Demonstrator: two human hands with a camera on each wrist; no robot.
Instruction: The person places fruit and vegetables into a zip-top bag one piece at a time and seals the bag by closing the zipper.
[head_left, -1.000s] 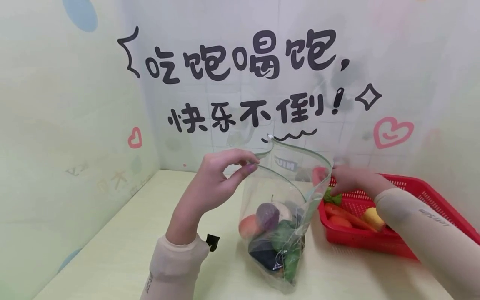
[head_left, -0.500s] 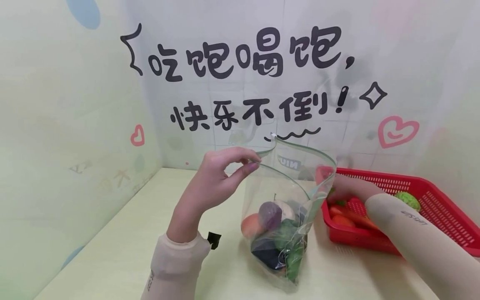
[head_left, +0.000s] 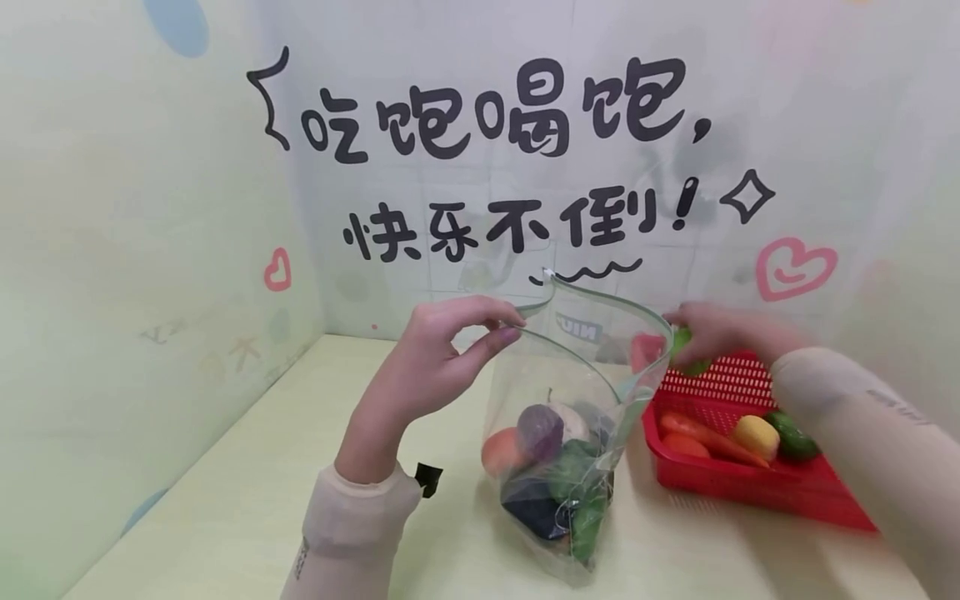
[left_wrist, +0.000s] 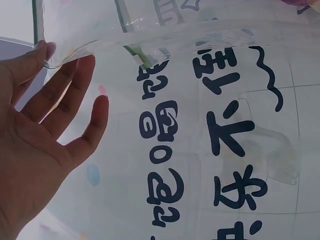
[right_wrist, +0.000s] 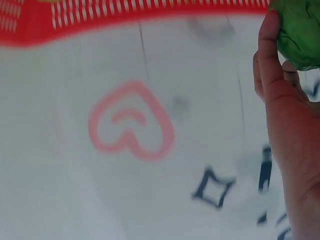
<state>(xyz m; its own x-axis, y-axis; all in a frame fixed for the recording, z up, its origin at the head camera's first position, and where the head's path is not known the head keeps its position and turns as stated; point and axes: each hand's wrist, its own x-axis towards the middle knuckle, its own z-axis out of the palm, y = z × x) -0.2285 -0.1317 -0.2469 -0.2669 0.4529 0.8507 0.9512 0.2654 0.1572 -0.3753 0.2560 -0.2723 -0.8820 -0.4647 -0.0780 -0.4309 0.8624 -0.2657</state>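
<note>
My left hand (head_left: pixel 438 362) pinches the green-edged rim of a clear zip bag (head_left: pixel 517 375) between thumb and fingers, keeping its mouth spread. Through the plastic show a purple round vegetable (head_left: pixel 540 433), an orange-red one (head_left: pixel 501 452), a dark one (head_left: pixel 532 504) and green pieces. In the left wrist view, the left fingertips (left_wrist: pixel 85 62) are right at the bag's edge. My right hand (head_left: pixel 716 333) grips a round, leafy green cabbage (right_wrist: pixel 302 37) beside the bag's right rim, above the basket. The hand covers part of the cabbage.
A red perforated basket (head_left: pixel 757 479) stands right of the bag, holding a carrot (head_left: pixel 712 437), a yellow fruit (head_left: pixel 756 437), a dark green vegetable (head_left: pixel 791 435) and an orange-red one (head_left: pixel 684 445). The right forearm covers part of it. A lettered wall (head_left: pixel 450 283) rises behind.
My right hand reached down into the basket, then came up beside the bag's rim with the cabbage. My left hand keeps its hold on the rim.
</note>
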